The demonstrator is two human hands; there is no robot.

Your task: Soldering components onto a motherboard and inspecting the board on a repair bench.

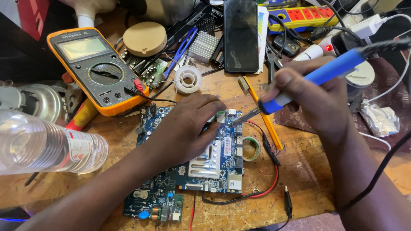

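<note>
Right hand gripping blue-handled soldering iron angled down-left, tip at top edge of blue circuit board, beside pressing left hand fingertips

multimeter: orange case, upper left on the wooden worktop
plastic bottle: clear, lying at left
phone: black, screen dark
solder reel: white, near the multimeter
power strip: yellow and red, top right
tape roll: small, pale

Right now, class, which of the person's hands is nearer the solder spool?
Left. The left hand rests on the circuit board just below the solder spool; the right hand, gripping the soldering iron, sits farther right.
</note>
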